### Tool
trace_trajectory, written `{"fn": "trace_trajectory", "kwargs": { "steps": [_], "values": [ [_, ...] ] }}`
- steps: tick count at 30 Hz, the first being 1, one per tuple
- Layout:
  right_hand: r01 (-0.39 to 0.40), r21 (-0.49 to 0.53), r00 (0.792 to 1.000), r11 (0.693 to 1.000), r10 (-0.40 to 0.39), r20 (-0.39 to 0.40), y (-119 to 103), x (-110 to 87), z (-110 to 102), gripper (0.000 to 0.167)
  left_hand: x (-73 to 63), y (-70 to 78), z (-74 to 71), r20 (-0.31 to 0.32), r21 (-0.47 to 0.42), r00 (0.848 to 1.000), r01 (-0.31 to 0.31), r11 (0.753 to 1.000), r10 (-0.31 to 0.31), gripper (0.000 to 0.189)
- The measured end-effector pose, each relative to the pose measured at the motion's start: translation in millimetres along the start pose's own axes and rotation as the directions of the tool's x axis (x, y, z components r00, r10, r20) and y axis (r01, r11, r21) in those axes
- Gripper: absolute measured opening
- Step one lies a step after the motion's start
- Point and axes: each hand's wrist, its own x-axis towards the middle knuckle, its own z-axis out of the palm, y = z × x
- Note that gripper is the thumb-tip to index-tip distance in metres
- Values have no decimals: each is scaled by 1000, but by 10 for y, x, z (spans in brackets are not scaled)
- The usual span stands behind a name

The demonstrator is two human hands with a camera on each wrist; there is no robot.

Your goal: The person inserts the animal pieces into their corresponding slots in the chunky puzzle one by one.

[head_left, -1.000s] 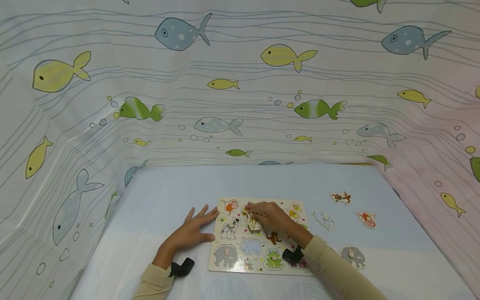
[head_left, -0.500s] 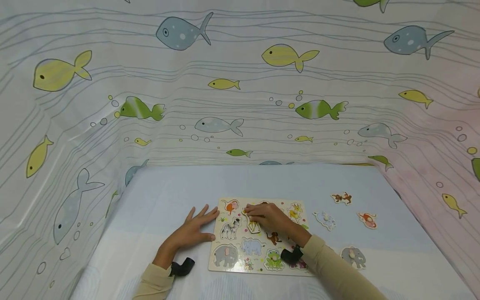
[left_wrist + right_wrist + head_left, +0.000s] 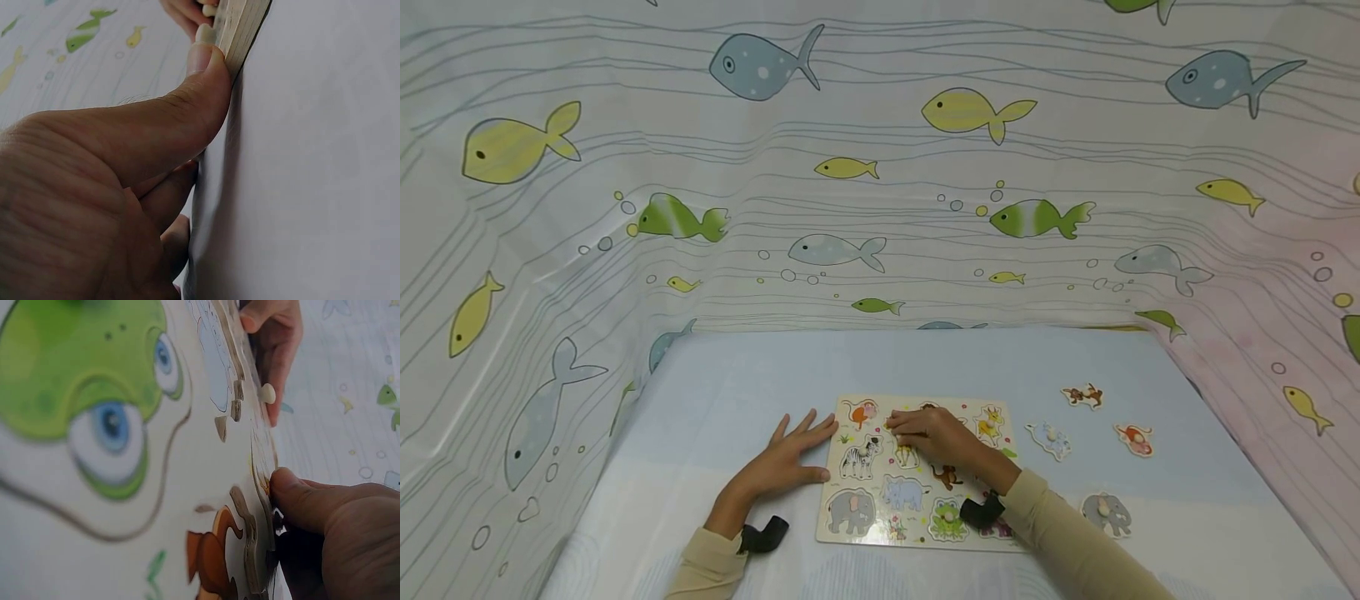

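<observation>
In the head view, a wooden animal puzzle board (image 3: 913, 523) lies flat on the table. My right hand (image 3: 936, 435) is over its upper middle, with fingers curled at a giraffe puzzle piece (image 3: 907, 456); the hand hides part of it. In the right wrist view, the thumb (image 3: 289, 482) touches the giraffe's edge at the board's surface. My left hand (image 3: 786, 462) lies spread at the board's left side, its thumb (image 3: 209, 69) against the board's edge in the left wrist view. A zebra piece (image 3: 860, 458) and a frog piece (image 3: 948, 521) sit in the board.
Loose pieces lie right of the board: a pair of brown monkeys (image 3: 1082, 396), a pale blue animal (image 3: 1049, 439), a red monkey (image 3: 1134, 439) and a grey elephant (image 3: 1106, 513). Fish-patterned cloth (image 3: 850, 200) rises behind and beside the table (image 3: 737, 375).
The giraffe piece, tilted in my right fingers a second ago, now lies flatter on the board. My right hand has lowered slightly; the left hand has stayed still.
</observation>
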Motion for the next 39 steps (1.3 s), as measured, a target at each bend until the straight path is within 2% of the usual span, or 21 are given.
{"fn": "trace_trajectory", "kwargs": {
  "steps": [15,20,24,27,31,39],
  "values": [
    [-42,-65,997,997,46,59,-94,25,-33,28,-1,-9,12,1,19,1000,5,1000,-5,83],
    [-73,-52,996,996,76,55,-123,22,-35,32,-3,-19,17,5,29,1000,11,1000,-11,84],
    [-135,11,991,991,135,20,-157,11,-62,39,-5,-21,18,7,26,1000,19,999,-19,84],
    [-175,65,984,982,176,-9,-207,-5,-133,41,-8,-10,13,3,23,1000,15,1000,-15,84],
    [-188,92,981,978,191,-33,-273,-58,-291,45,-10,8,5,-4,26,1000,16,1000,-16,84],
    [-201,75,973,977,208,-103,-264,-279,-620,44,-8,26,5,6,26,1000,19,999,-19,83]
  ]
}}
